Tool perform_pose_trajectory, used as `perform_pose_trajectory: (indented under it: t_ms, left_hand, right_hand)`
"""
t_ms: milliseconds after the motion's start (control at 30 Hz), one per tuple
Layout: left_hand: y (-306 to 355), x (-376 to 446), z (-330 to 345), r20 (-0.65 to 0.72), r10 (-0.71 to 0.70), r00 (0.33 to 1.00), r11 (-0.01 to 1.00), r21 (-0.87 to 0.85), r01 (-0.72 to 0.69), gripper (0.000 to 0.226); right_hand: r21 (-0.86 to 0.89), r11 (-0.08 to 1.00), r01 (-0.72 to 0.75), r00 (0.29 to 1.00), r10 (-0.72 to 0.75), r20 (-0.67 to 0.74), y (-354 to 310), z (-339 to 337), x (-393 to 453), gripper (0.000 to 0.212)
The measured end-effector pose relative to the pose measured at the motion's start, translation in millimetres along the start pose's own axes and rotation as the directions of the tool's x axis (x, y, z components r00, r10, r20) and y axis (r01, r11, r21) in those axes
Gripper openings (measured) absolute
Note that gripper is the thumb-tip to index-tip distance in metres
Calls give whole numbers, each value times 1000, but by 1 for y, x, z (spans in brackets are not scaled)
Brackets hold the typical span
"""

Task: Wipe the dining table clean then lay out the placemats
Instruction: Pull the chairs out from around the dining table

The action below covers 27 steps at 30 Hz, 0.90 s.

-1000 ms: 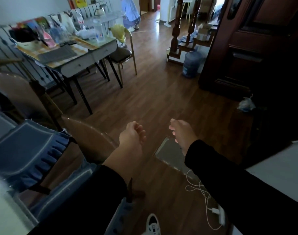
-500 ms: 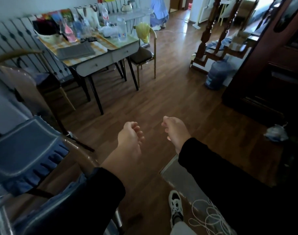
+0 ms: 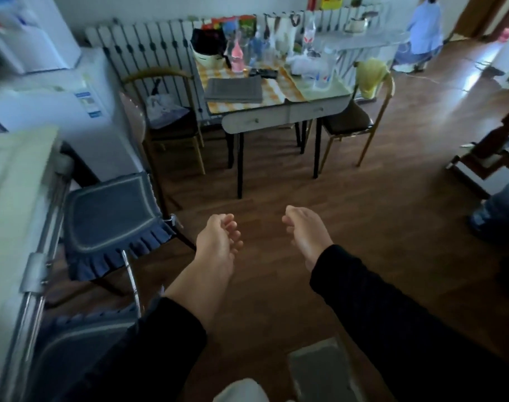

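Observation:
The dining table (image 3: 285, 117) stands ahead by the white radiator, with a yellow checked cloth and two drawers. A stack of grey placemats (image 3: 234, 89) lies on its near left part. Bottles, glasses and bags crowd its far half. My left hand (image 3: 218, 242) and my right hand (image 3: 305, 230) hang in front of me over the wooden floor, well short of the table. Both hold nothing, fingers loosely curled.
A wooden chair (image 3: 172, 123) stands left of the table, another with a yellow cloth (image 3: 369, 76) on its back stands right. A blue-cushioned chair (image 3: 111, 216) is close on my left beside a white appliance (image 3: 73, 111). A person (image 3: 424, 33) crouches far right. A grey mat (image 3: 322, 369) lies at my feet.
My view has swung left and moved nearer, so the table now sits ahead. Both hands stay held out in front, still with nothing in them.

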<state>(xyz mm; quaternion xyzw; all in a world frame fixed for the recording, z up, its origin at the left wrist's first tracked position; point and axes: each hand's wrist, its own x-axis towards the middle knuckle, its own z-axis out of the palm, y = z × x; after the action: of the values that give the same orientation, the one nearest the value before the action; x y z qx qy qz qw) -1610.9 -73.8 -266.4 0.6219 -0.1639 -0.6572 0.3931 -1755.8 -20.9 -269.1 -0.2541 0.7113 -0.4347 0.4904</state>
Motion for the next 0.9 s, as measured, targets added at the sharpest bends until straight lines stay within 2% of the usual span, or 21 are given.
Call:
perform_pose_trajectory:
  t_ms: [133, 233, 300, 367, 433, 567, 667, 767, 800, 900]
  left_hand:
    - [29, 32, 12, -75, -2, 997, 998, -60, -3, 25]
    - [55, 62, 29, -114, -13, 993, 996, -94, 2, 24]
    - [74, 82, 43, -120, -21, 993, 994, -109, 8, 22]
    - [97, 103, 59, -119, -20, 993, 992, -126, 5, 21]
    - [120, 123, 76, -116, 0, 993, 992, -127, -15, 21]
    - [160, 157, 99, -134, 43, 990, 992, -112, -58, 17]
    - [185, 181, 110, -189, 59, 980, 989, -124, -83, 11]
    - [207, 209, 121, -266, 35, 963, 980, -181, -86, 13]
    - [214, 220, 126, -285, 37, 958, 975, -198, -97, 13]
    - [229, 248, 142, -350, 44, 936, 958, -251, -139, 13]
  right_hand:
    - [-54, 998, 26, 997, -21, 80, -27, 25, 49, 18]
    - [-94, 994, 59, 992, -47, 121, -51, 43, 94, 20]
    - [-109, 992, 64, 987, -47, 157, -70, 54, 117, 28]
    - [-108, 992, 72, 985, -54, 165, -91, 62, 143, 49]
    - [-108, 989, 98, 984, -80, 162, -111, 69, 169, 55]
    - [-95, 988, 125, 979, -107, 173, -151, 77, 213, 31]
    - [-126, 984, 129, 970, -99, 222, -175, 79, 248, 54]
    - [-145, 978, 151, 953, -105, 284, -202, 86, 290, 58]
    - [-148, 976, 159, 945, -107, 308, -210, 89, 307, 55]
    - [-132, 974, 183, 911, -118, 395, -232, 100, 350, 22]
